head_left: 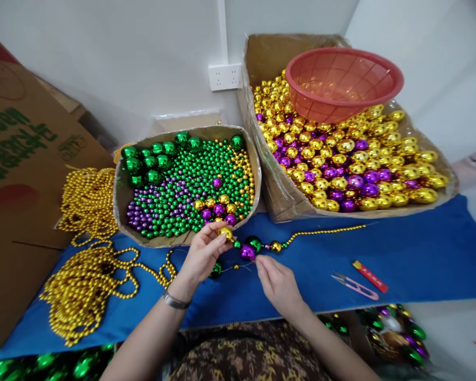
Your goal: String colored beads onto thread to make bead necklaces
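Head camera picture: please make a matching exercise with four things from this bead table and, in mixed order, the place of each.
Things:
1. red plastic mesh basket
2. pink thread snips
3. round gold bead
4. heap of gold bead strands

Places:
A. pinched in the left hand
B. on the blue cloth, right of the right hand
C. on top of the gold and purple balls in the big carton
D. at the left end of the table

Pairs: 1-C, 2-B, 3-A, 4-D
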Motion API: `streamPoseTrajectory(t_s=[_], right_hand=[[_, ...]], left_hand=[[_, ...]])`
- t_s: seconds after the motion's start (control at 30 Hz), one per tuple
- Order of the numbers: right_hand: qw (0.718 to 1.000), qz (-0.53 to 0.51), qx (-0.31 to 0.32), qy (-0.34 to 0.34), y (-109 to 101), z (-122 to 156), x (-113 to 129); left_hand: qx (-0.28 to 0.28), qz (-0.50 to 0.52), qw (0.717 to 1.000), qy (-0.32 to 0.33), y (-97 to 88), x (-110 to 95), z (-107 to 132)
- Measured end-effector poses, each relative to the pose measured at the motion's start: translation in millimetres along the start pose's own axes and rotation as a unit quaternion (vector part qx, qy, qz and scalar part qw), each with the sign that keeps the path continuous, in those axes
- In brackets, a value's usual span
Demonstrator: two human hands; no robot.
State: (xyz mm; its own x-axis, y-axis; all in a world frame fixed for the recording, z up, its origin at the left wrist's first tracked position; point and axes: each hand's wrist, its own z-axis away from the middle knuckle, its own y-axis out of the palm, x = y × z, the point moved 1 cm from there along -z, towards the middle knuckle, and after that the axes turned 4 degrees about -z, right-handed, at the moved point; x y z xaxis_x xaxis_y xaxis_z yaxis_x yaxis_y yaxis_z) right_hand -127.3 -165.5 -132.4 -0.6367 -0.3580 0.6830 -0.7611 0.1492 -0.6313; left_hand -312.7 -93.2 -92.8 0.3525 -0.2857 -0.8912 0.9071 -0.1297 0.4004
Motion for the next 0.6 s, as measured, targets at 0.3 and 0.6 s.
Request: streamPoseTrajectory(t_s=[0.3,0.6], right_hand=[[1.000,-0.009,0.018,0.020,-1.2,3.7,-0.2],[0.998,-0.046,-0.022,0.026,-3.6,1.9,-5.5]], left_hand=[[-0.015,0.003,1.000,0.007,0.4,2.1,0.6],[-0.026,-0.057,0.995,0.074,1.0,8.6,4.1]])
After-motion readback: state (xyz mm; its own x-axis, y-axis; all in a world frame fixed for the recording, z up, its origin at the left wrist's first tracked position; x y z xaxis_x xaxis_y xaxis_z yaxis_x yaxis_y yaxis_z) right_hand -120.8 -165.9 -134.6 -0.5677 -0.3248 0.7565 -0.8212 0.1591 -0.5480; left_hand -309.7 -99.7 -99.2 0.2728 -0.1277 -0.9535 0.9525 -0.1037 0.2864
